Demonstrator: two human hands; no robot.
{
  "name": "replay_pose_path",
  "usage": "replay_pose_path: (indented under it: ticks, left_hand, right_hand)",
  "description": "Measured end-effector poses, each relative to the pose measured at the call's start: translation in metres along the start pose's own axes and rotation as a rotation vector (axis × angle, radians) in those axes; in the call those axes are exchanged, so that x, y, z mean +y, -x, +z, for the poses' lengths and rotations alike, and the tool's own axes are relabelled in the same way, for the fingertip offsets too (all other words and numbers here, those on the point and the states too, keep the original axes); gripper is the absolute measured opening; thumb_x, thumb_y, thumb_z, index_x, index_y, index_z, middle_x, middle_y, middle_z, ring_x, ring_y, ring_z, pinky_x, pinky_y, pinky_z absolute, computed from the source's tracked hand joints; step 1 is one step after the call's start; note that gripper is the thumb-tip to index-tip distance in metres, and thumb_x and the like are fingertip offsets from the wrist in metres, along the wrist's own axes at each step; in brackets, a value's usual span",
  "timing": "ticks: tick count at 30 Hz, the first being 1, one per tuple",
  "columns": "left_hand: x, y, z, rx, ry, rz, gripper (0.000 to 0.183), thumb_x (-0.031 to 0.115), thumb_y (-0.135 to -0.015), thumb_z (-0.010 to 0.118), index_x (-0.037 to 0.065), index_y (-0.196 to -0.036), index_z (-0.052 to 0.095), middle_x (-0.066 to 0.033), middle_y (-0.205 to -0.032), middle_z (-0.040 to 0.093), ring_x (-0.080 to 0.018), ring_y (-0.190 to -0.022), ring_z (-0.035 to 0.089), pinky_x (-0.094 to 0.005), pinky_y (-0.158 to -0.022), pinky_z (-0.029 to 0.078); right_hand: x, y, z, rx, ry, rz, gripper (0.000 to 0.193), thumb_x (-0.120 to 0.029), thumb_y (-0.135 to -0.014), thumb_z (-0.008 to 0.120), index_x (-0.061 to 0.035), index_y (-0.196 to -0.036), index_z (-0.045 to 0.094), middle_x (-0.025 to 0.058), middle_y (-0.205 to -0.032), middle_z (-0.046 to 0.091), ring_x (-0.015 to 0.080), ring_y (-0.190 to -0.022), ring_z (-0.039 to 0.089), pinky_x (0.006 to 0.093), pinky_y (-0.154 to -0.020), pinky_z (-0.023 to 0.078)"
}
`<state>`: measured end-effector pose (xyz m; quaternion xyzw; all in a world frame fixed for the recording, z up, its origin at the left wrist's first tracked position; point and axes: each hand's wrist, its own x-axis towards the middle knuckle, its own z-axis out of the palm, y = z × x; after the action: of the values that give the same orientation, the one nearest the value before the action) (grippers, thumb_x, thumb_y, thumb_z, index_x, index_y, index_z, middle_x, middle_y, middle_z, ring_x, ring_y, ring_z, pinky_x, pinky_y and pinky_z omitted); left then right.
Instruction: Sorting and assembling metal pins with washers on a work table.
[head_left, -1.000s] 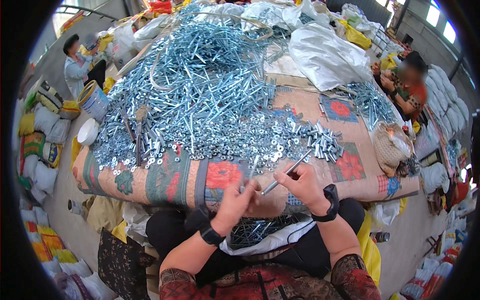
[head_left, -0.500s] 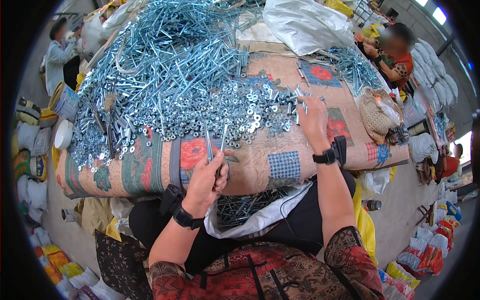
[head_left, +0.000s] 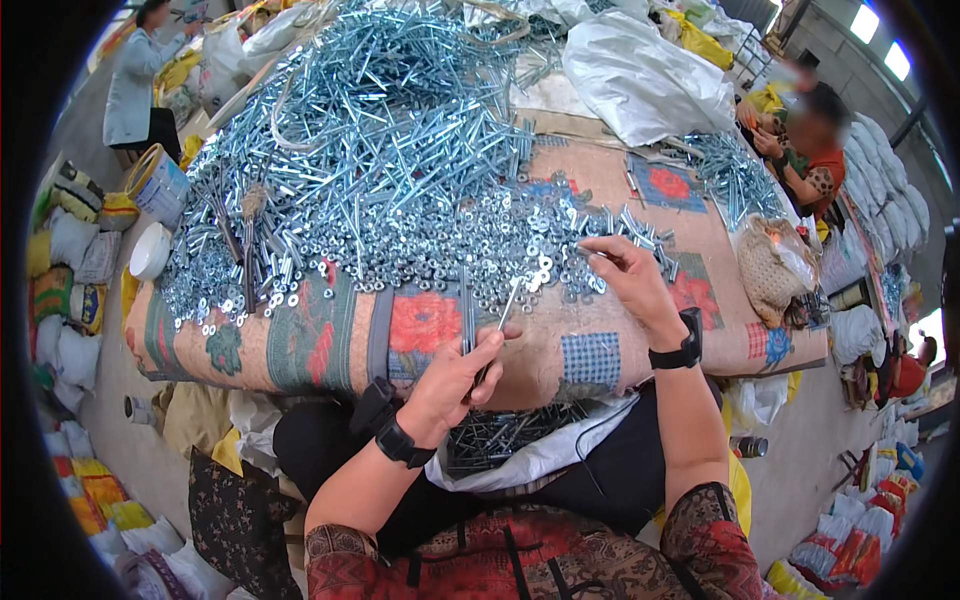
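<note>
My left hand is closed around a few long, thin metal bolts, which point up and away from me over the padded table edge. One of them leans to the right, with a bright tip. My right hand hovers at the right side of a pile of washers and nuts, thumb and forefinger pinched on a small dark metal piece. What kind of piece it is cannot be made out. Short metal sleeves lie just beyond that hand. Behind the washers rises a large heap of long bolts.
A patterned quilt covers the table. At left stand a white bowl and a bucket. A woven sack and a white plastic sack lie right. In my lap is an open bag of dark bolts. Other people sit and stand farther off.
My right hand has drawn back from the metal sleeves toward me, its fingertips now pinched on a small piece. My left hand, with the bolts, has come closer to it. The view has shifted slightly.
</note>
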<state>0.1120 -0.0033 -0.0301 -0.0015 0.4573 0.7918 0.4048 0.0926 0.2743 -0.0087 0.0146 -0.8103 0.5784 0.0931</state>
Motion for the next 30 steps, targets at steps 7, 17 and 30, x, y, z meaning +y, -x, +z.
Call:
replay_pose_path:
  ticks: [7, 17, 30]
  left_hand:
    - [0.003, -0.006, 0.006, 0.029, -0.062, -0.031, 0.033, 0.026, -0.095, 0.057, -0.001, -0.115, 0.058, 0.0026, -0.057, 0.049, -0.0036, -0.040, 0.035, -0.0192, -0.038, 0.026]
    - [-0.003, -0.009, 0.001, -0.089, -0.077, -0.043, 0.030, 0.023, -0.093, 0.062, -0.004, -0.106, 0.061, -0.0009, -0.059, 0.058, -0.0033, -0.039, 0.041, -0.0170, -0.036, 0.028]
    - [0.000, -0.005, 0.000, -0.051, -0.147, -0.039, 0.030, 0.021, -0.093, 0.061, -0.007, -0.105, 0.059, -0.0038, -0.062, 0.061, -0.0039, -0.038, 0.042, -0.0168, -0.037, 0.028]
  right_hand:
    - [-0.012, 0.012, 0.017, -0.132, -0.011, -0.006, 0.022, -0.001, -0.088, 0.056, -0.0016, -0.108, 0.065, 0.0002, -0.100, 0.061, 0.0078, -0.091, 0.053, 0.0227, -0.082, 0.042]
    - [-0.023, 0.018, 0.028, -0.278, -0.152, -0.037, 0.026, 0.000, -0.089, 0.052, -0.0017, -0.114, 0.060, 0.0041, -0.100, 0.060, 0.0114, -0.092, 0.056, 0.0254, -0.082, 0.045]
    - [-0.018, 0.022, 0.030, -0.066, -0.459, 0.148, 0.026, -0.004, -0.090, 0.059, 0.0003, -0.115, 0.056, 0.0062, -0.096, 0.065, 0.0105, -0.084, 0.061, 0.0247, -0.078, 0.049]
